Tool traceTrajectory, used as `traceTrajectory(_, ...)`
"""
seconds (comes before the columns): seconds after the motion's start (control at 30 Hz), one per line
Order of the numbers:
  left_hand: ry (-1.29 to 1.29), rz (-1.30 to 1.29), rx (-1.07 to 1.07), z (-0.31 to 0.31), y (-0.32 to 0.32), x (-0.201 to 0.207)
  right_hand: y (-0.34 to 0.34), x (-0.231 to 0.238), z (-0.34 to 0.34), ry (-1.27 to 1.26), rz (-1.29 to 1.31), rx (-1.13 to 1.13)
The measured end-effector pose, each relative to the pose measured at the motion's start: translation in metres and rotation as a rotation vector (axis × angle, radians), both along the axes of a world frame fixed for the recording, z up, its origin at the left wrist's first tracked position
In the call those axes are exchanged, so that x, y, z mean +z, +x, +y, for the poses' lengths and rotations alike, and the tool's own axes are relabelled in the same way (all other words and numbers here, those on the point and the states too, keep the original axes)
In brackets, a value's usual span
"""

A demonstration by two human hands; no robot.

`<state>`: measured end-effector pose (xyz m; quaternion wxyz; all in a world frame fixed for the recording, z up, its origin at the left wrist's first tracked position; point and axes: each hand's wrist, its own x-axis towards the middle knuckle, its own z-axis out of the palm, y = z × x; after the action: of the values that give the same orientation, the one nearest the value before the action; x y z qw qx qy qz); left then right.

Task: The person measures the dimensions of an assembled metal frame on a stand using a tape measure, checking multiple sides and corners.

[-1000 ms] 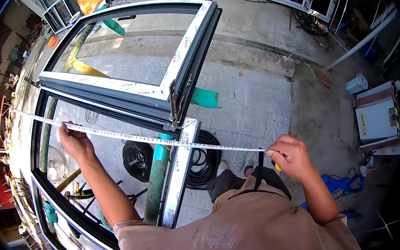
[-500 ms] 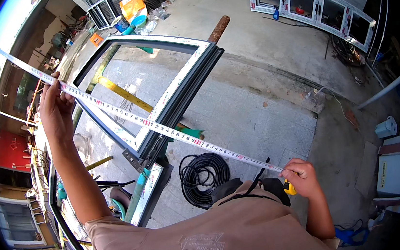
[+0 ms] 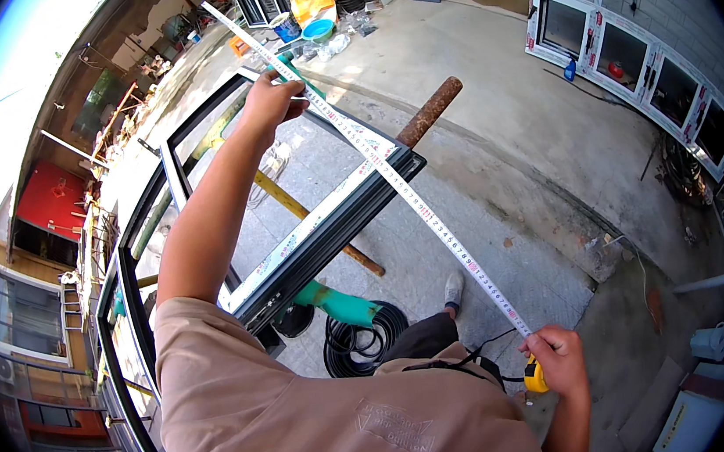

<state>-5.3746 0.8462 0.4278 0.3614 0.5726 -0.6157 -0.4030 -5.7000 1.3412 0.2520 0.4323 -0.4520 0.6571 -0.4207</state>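
Observation:
A long white tape measure blade runs slantwise across the view, passing over a corner of a dark window frame with white film on its face. My left hand pinches the blade near its far end, above the frame's far side; the free tip sticks out beyond my fingers. Close to my body at the right, my right hand is closed around the yellow tape measure case, partly hidden by the fingers. The frame rests on a support of pipes, including a rusty one and a yellow one.
A black coiled hose lies on the paving beside my leg, below a green-wrapped pipe end. White-framed windows lean on the right wall. Buckets and a blue basin stand at the back. More dark frames are at the left.
My left hand has swung right and farther away, carrying the blade's end toward the frame's far corner. The tape now slants more steeply. My view has turned left, and my right hand keeps the case.

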Motion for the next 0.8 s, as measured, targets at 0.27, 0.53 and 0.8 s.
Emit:
traceTrajectory(0.27, 0.168, 0.072, 0.133, -0.144, -0.032, -0.109, -0.055, 0.009, -0.102, 0.225, -0.012, 0.004)
traceTrajectory(0.53, -0.117, -0.697, 0.229, -0.227, -0.013, -0.156, -0.094, 0.021, -0.206, 0.391, -0.018, 0.134)
traceTrajectory(0.8, 0.09, -1.108, 0.158, -0.241, -0.024, -0.144, -0.125, 0.014, -0.26, 0.401, -0.043, 0.222)
